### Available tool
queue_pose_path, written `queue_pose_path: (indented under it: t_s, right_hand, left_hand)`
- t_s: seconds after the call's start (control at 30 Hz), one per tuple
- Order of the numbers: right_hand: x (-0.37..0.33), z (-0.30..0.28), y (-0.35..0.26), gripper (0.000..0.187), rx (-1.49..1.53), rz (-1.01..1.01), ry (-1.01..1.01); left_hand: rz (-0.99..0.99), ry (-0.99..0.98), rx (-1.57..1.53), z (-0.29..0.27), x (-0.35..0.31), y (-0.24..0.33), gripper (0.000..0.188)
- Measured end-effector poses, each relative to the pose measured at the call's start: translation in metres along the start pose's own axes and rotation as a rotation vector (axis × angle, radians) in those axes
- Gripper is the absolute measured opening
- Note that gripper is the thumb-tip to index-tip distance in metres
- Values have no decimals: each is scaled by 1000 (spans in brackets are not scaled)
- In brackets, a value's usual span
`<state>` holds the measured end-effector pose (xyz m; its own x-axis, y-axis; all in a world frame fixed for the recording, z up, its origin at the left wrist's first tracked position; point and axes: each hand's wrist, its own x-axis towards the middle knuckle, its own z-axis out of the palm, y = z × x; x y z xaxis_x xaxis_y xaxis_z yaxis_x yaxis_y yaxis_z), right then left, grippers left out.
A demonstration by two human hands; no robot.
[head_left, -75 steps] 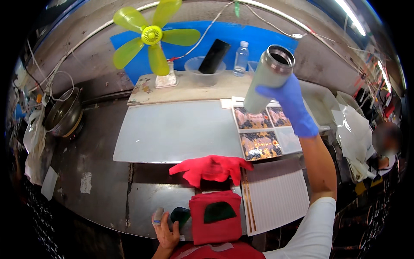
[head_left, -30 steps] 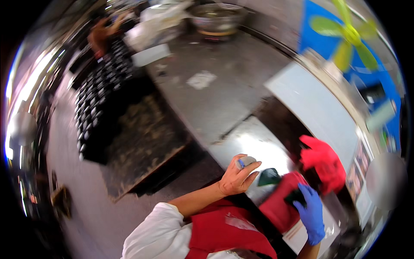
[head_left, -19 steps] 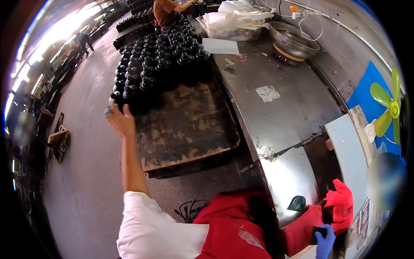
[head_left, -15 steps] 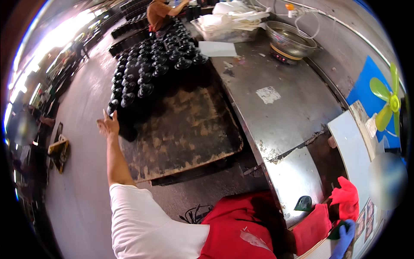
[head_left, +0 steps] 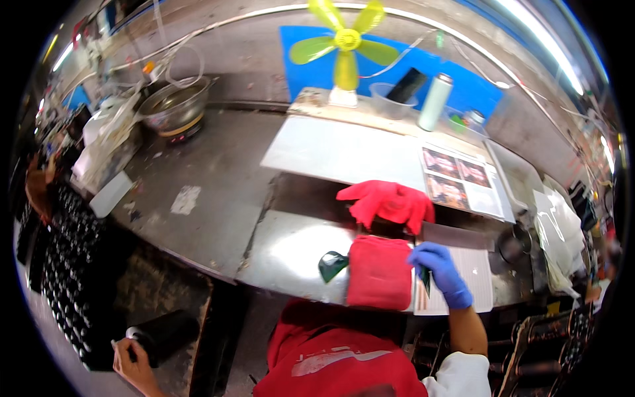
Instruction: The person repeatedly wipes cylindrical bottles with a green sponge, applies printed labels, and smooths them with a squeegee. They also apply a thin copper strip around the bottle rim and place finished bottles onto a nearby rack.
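My left hand (head_left: 135,367) is at the lower left, its fingers closed around the pale end of a black cylinder (head_left: 170,334) that lies tilted over the worn board. My right hand (head_left: 444,272), in a blue glove, pinches a small dark green piece (head_left: 424,280) whose material I cannot make out. Just left of it sits a red cloth-covered pad (head_left: 380,272). Another dark green piece (head_left: 333,265) lies on the metal bench beside the pad. A crumpled red cloth (head_left: 390,204) is bunched behind the pad.
Rows of black cylinders with shiny tops (head_left: 69,264) stand at the left on a worn dark board (head_left: 149,281). The metal bench (head_left: 221,178) carries a steel bowl (head_left: 173,109). A yellow-green fan (head_left: 347,40), a pale bottle (head_left: 435,101) and a photo sheet (head_left: 456,173) are behind.
My view has swung right toward the bench. My left hand, reaching with spread fingers beside the black cylinders before, now grips one. My right hand stays by the red pad with a green piece.
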<state>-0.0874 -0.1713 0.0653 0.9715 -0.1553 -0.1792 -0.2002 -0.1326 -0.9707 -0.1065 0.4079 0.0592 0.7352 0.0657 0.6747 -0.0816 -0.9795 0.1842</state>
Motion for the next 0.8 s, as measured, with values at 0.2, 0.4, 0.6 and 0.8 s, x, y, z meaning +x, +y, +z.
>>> queue_pose_path:
  t_s: [0.2,0.4,0.6,0.8]
  right_hand:
    - [-16,37,-9,55,-297,-288,-97]
    - [-3,18,17,75,-229,-237,30]
    - [42,-5,52,60,205,68,90]
    - [70,-29,80,29,375,-122,506]
  left_hand:
    - [488,-151,-741,66,104,209,13]
    - [659,-987,-1173,158,160,403,19]
    - [91,-1181,-1336,241,118,408,50]
    - [-144,-1336,-1570,225,45,398,101]
